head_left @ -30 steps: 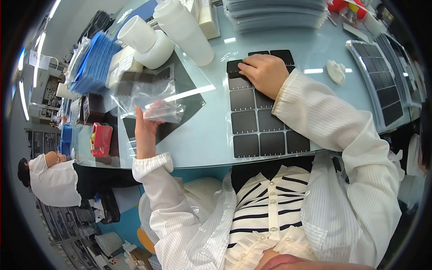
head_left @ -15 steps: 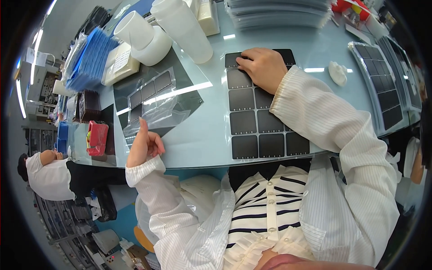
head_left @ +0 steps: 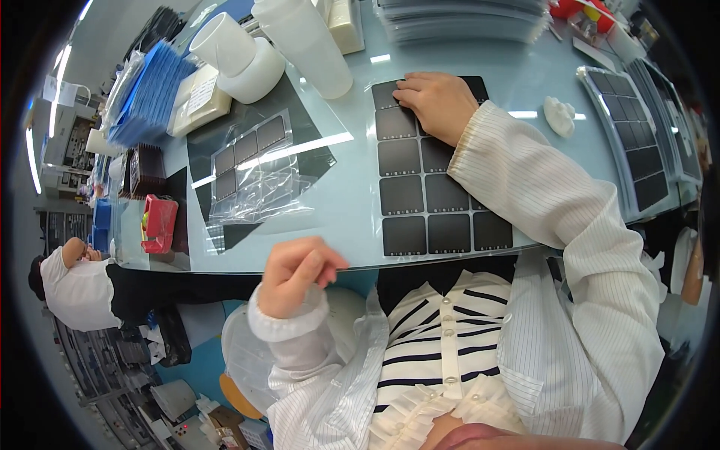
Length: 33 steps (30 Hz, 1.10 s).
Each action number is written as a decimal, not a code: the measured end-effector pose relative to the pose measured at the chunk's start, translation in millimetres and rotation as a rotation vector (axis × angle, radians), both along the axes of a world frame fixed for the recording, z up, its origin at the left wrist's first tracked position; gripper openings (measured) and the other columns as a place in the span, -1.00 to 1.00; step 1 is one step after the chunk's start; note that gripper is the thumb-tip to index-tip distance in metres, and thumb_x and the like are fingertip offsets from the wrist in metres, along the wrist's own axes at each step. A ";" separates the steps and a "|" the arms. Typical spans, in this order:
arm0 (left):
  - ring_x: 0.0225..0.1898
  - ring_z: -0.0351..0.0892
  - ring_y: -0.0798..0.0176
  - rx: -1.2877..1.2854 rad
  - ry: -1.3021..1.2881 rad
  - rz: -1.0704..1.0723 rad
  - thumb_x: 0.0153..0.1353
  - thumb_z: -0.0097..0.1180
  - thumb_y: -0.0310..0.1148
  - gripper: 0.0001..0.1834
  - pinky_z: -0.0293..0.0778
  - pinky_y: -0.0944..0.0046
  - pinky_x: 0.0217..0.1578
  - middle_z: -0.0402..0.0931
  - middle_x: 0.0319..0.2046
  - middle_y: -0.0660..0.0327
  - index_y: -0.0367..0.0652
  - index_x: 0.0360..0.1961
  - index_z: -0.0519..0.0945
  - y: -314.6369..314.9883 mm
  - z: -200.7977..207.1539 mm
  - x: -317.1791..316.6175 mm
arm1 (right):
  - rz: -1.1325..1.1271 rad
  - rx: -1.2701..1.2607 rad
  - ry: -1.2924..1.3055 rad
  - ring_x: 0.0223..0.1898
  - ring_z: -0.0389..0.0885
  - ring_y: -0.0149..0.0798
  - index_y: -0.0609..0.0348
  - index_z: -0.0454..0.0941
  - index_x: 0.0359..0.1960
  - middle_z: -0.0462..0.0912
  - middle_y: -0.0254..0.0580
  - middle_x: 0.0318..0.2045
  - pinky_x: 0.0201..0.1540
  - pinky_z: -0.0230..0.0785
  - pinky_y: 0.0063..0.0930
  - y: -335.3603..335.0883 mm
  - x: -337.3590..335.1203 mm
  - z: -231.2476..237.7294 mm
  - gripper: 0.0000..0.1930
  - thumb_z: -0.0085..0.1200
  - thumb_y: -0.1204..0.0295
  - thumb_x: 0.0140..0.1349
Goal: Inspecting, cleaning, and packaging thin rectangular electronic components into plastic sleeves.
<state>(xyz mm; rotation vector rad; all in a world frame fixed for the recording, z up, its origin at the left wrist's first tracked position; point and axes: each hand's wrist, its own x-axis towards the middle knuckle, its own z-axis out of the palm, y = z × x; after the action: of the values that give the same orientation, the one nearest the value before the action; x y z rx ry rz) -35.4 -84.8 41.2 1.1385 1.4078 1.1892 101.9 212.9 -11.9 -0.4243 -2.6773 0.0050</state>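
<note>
Well, from my end the glass-topped table (head_left: 349, 202) fills most of the view, and on it, squarely before the wearer, lies the grid of dark squares (head_left: 446, 193), its nearest row close to the table's front edge. Beyond it I have a thick stack of clear sheets (head_left: 465, 24), and to the left a dark sheet (head_left: 315, 161) lying askew. A white bottle (head_left: 304, 49) stands past that sheet, with a blue stack (head_left: 154, 94) farther left. Crumpled clear plastic (head_left: 262, 191) lies on the dark sheet. My right hand (head_left: 439, 109) rests on the far end of the grid, fingers bent and close together; I can't tell whether they grip anything. My left hand (head_left: 296, 274) is half open over the front edge, fingers loosely curled, nothing visible in it. Smaller are a red tape dispenser (head_left: 159, 223) at left and, right of the grid, a white wad (head_left: 559, 116).
</note>
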 end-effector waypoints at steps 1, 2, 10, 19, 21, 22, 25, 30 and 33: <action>-0.58 0.35 0.42 0.007 -0.004 -0.008 0.34 -0.15 -0.25 -0.58 0.25 0.45 -0.54 0.45 -0.59 0.20 -0.39 -0.44 0.59 9.2 -3.7 9.6 | -0.008 0.007 -0.004 -0.04 0.53 -0.16 0.18 0.60 -0.25 0.62 -0.21 -0.17 -0.03 0.40 -0.37 1.8 4.4 2.0 -0.82 0.10 0.46 0.09; -0.57 0.35 0.43 -0.035 0.002 0.062 0.32 -0.12 -0.30 -0.64 0.26 0.45 -0.53 0.45 -0.58 0.21 -0.38 -0.44 0.59 19.8 -7.3 18.7 | 0.008 -0.046 0.048 0.01 0.50 -0.13 0.20 0.58 -0.21 0.61 -0.18 -0.15 0.01 0.38 -0.35 4.5 10.8 3.8 -0.79 0.10 0.46 0.09; -0.48 0.44 0.39 0.269 0.480 0.310 0.22 0.04 -0.42 -0.82 0.33 0.45 -0.51 0.51 -0.44 0.19 -0.30 -0.43 0.60 44.8 -30.7 38.9 | -0.074 0.001 0.358 0.02 0.51 -0.09 0.20 0.52 -0.03 0.58 -0.05 -0.08 0.01 0.34 -0.38 19.9 122.8 64.8 -0.64 0.14 0.52 0.08; 0.10 0.32 -0.03 0.370 0.830 0.246 0.02 -0.03 -0.65 -0.52 0.24 0.14 0.11 0.44 0.00 0.02 -0.26 0.05 0.45 58.3 -45.8 43.3 | -0.542 -0.328 0.090 -0.41 0.46 -0.39 0.19 0.54 -0.04 0.57 -0.22 -0.26 -0.36 0.32 -0.57 28.7 198.5 33.1 -0.56 0.28 0.37 0.00; 0.13 0.31 -0.03 0.341 0.848 0.230 0.01 -0.05 -0.67 -0.46 0.23 0.15 0.12 0.43 0.02 0.02 -0.28 0.11 0.40 59.6 -47.6 45.2 | -0.559 -0.228 0.096 -0.50 0.38 -0.36 0.19 0.55 -0.06 0.50 -0.23 -0.36 -0.38 0.31 -0.54 29.6 192.7 17.5 -0.58 0.27 0.35 0.00; 0.14 0.30 -0.02 0.332 0.818 0.233 -0.01 -0.05 -0.67 -0.44 0.22 0.15 0.13 0.43 0.03 0.02 -0.29 0.12 0.38 59.7 -48.1 46.3 | -0.566 -0.242 0.091 -0.50 0.38 -0.36 0.19 0.55 -0.06 0.50 -0.23 -0.36 -0.38 0.31 -0.54 30.7 192.5 13.8 -0.58 0.27 0.35 0.00; 0.16 0.30 0.01 0.317 0.769 0.240 -0.04 -0.04 -0.68 -0.38 0.20 0.16 0.16 0.45 0.04 0.04 -0.31 0.16 0.34 61.0 -49.3 45.9 | -0.626 -0.169 0.099 -0.49 0.42 -0.34 0.14 0.58 -0.10 0.50 -0.21 -0.39 -0.37 0.33 -0.50 34.7 190.8 10.4 -0.67 0.22 0.39 0.06; 0.16 0.31 0.02 0.306 0.786 0.231 -0.03 -0.05 -0.67 -0.40 0.19 0.18 0.17 0.45 0.05 0.03 -0.29 0.16 0.36 64.8 -51.0 46.3 | -0.219 -0.263 0.248 -0.43 0.53 -0.32 0.17 0.60 -0.16 0.52 -0.20 -0.39 -0.37 0.38 -0.53 20.1 166.2 14.8 -0.73 0.18 0.52 0.04; 0.16 0.32 0.06 0.275 0.718 0.246 0.00 -0.09 -0.69 -0.41 0.17 0.20 0.17 0.44 0.06 0.04 -0.27 0.16 0.37 60.2 -56.5 40.0 | 0.202 -0.337 0.314 -0.39 0.56 -0.26 0.12 0.59 -0.19 0.51 -0.21 -0.31 -0.37 0.43 -0.48 -49.1 111.7 22.8 -0.71 0.19 0.53 -0.02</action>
<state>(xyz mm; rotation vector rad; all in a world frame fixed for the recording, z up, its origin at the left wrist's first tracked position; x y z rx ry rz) 4.6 -24.7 -15.3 1.7350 2.0050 1.2252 213.6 163.8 10.9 -0.2278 -2.3954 0.5427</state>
